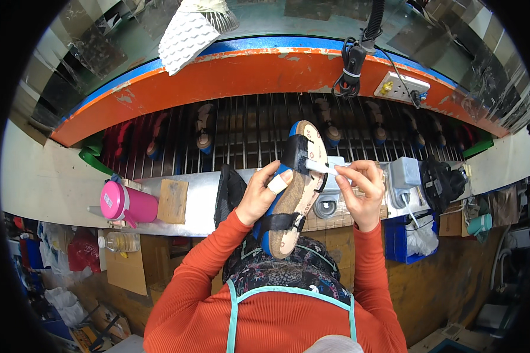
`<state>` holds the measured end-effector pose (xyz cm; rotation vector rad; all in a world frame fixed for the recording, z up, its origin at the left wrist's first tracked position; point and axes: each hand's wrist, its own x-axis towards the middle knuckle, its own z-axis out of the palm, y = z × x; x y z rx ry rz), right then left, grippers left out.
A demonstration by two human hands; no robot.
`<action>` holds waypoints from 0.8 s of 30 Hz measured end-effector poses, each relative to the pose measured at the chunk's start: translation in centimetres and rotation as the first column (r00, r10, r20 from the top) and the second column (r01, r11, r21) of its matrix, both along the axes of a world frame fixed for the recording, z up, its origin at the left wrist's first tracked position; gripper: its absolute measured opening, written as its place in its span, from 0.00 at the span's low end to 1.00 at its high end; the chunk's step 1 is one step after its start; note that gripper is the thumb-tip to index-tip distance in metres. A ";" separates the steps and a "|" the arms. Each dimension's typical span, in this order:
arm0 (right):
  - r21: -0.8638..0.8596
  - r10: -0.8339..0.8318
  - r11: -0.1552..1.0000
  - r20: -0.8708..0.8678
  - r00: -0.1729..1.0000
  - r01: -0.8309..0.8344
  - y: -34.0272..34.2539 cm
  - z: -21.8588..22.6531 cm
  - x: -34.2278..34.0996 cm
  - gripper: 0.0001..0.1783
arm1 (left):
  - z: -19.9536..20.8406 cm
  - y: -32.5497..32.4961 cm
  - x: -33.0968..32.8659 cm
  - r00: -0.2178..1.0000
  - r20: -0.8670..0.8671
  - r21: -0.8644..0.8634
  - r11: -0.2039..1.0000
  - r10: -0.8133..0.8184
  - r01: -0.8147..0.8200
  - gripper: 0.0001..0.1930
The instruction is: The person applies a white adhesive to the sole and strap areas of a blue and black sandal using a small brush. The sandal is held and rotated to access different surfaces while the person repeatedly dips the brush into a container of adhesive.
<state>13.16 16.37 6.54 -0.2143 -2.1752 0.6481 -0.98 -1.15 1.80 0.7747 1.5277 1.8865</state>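
Shoe in hand: a sandal-like shoe [305,197] on a blue form, held up above the lap and in front of the bench ledge [199,219], tilted so that its upper end leans to the right; its pale face, with small red marks and cork along the side, is turned upward.
Straps: two black bands [277,222] cross the shoe, one in its upper part and one lower down.
Left hand: the hand [254,197] grips the shoe by its left side, fingers closed around the blue form; a pale wrap [280,182] covers part of the thumb.
Right hand: the hand [362,189] has its thumb and fingertips drawn together in a narrow pinch on a slim white tool [319,167].
White tool: it reaches leftward to the shoe beside the upper strap; whether its tip touches cannot be told.
Rack: beyond the ledge, dark metal rods [247,135] carry several similar shoes [204,132], spaced apart.
Beam: an orange beam [235,76] spans above the rods, a white socket strip [401,87] on its right part.
Ledge, left: a pink jug [141,205] stands near a brown board [174,201].
Ledge, right: a grey container [403,173] stands beside a black bundle [444,185].
Below the ledge, right: a blue crate [396,240] holds white plastic.
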 end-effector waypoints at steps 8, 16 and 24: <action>-0.011 0.068 0.998 0.019 0.998 -0.068 1.4 0.7 0.5 0.10 | 0.9 0.4 0.0 0.972 0.202 0.017 0.993 -0.119 0.118 0.23; -0.215 0.043 0.976 0.044 0.998 -0.033 -1.1 -1.3 1.7 0.09 | 0.4 0.6 -0.1 0.970 0.211 0.045 0.993 -0.121 0.114 0.29; -0.017 -0.162 0.987 0.033 0.986 0.162 -2.4 -1.8 0.8 0.12 | 0.3 0.4 0.8 0.993 0.055 -0.102 0.990 0.107 -0.101 0.23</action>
